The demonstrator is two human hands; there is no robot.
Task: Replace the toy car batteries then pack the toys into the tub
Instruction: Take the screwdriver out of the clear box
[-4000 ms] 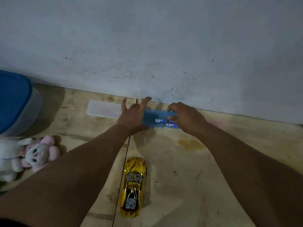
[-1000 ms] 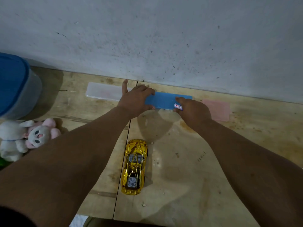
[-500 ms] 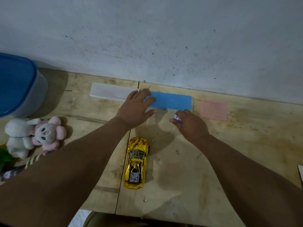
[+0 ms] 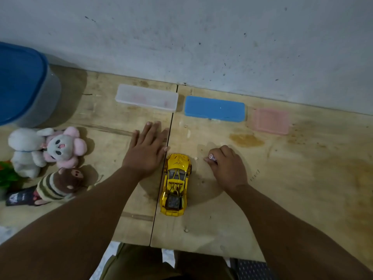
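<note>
A shiny gold toy car [image 4: 176, 183] stands on the wooden table [image 4: 282, 188], nose toward the wall. My left hand [image 4: 147, 149] lies flat with straight fingers on the table just left of the car's nose. My right hand [image 4: 227, 166] is curled just right of the car and pinches a small battery [image 4: 212, 157], whose end shows at the fingertips. A closed blue case [image 4: 215, 108] lies by the wall behind the hands. The tub [image 4: 26, 87] with a blue lid stands at the far left.
A frosted clear case [image 4: 147, 98] lies left of the blue case and a pink lid [image 4: 269, 121] right of it. Plush toys sit at the left: a grey-pink bunny [image 4: 60, 147], a white plush [image 4: 26, 150], a striped brown doll [image 4: 58, 183]. Small crumbs dot the table.
Both hands have pulled back from the blue case toward the car. The right hand has carried the battery along, and the left hand has come off the case and lies flat.
</note>
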